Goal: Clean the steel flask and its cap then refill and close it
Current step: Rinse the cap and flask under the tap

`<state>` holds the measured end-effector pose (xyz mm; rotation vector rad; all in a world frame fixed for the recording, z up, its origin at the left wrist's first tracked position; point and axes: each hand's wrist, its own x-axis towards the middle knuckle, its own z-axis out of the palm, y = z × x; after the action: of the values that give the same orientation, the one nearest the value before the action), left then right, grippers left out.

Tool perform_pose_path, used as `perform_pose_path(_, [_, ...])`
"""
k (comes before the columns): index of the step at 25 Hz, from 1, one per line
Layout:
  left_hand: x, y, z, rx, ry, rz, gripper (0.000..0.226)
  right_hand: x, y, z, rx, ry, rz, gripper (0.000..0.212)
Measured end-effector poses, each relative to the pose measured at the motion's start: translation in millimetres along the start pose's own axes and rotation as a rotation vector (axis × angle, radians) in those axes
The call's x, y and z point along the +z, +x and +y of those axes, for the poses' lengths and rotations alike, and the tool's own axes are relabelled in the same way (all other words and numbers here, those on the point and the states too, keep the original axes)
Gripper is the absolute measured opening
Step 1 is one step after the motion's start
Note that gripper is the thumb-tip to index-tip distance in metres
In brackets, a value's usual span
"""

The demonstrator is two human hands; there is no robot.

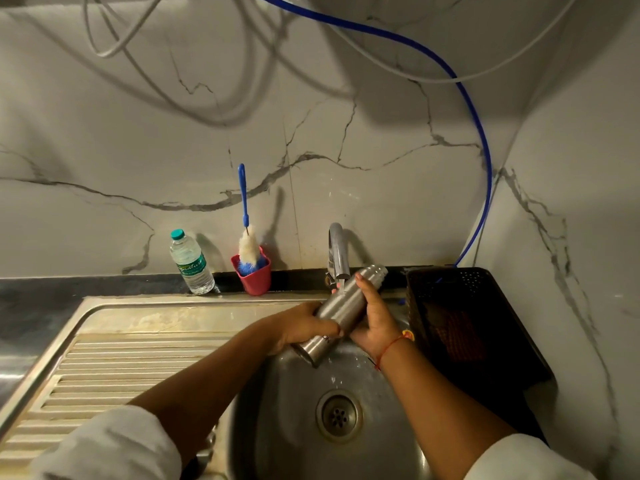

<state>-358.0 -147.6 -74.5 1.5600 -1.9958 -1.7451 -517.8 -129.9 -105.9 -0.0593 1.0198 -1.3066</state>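
As the flask (338, 308) tilts under the tap (337, 249) toward one o'clock, we grip it — left hand (301, 327) low, right hand (375, 318) higher.

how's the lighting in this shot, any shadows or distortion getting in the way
Head view: dim, warm light; the flask shows a soft sheen, no harsh glare; hanging cables throw broad blurred shadows on the wall; the brush casts a shadow to its right; the black basket is mostly lost in darkness; the wide-angle lens bows the sink rim.
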Motion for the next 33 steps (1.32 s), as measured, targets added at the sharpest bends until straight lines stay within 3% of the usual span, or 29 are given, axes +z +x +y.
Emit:
perform_pose_path(2, [-2.3,-0.5,2.3,-0.019,-0.14,-0.045,0.068,-2.2,3.2,-4.4,-0.041,0.018,-0.062,0.061])
perform_pose_path(3, [-1.2,1.4,1.3,-0.002,-0.074,-0.014,0.072,1.4,6.8,-3.3,-0.061,0.002,-0.008,0.064])
perform_pose_path(6, [8.8,13.7,-6.8,0.095,0.426,0.243,0.086,11.2,10.0,2.8,-0.143,-0.021,0.324,0.092])
perform_pose_path(8, [10.7,16.4,-6.9,0.131,0.47,0.339,0.087,7.3,11.6,-1.8,-0.164,0.009,0.333,0.086])
perform_pose_path(11, [3.8,17.3,-1.8,0.112,0.177,0.173,0.081,-5.3,6.8,-12.6,-0.076,0.034,0.067,0.062])
perform_pose_path(14, [-0.1,13.9,8.7,0.041,-0.143,0.042,0.074,-10.1,4.3,-23.2,-0.137,0.051,-0.067,0.065])
perform_pose_path(18, [7.4,15.9,11.1,0.033,-0.513,0.214,0.066,-2.7,10.8,-35.1,-0.244,0.136,0.171,0.065])
perform_pose_path(20, [15.2,19.0,11.6,0.045,-0.709,0.214,0.058,-2.3,14.6,-39.0,-0.248,0.198,0.258,0.071])
perform_pose_path(24, [27.8,18.8,21.8,0.025,-0.84,0.186,0.032,-3.1,13.5,-43.3,-0.262,0.214,0.324,0.074])
perform_pose_path(26, [27.8,16.2,23.6,-0.008,-0.912,0.14,0.034,-7.5,14.1,-46.6,-0.247,0.199,0.326,0.077])
perform_pose_path(31, [32.4,11.0,17.1,-0.059,-1.067,0.037,0.069,-16.5,15.6,-47.7,-0.215,0.135,0.328,0.081])
perform_pose_path(33, [36.8,10.7,17.8,-0.072,-1.103,0.053,0.064,-18.8,14.5,-47.1,-0.217,0.146,0.295,0.077])
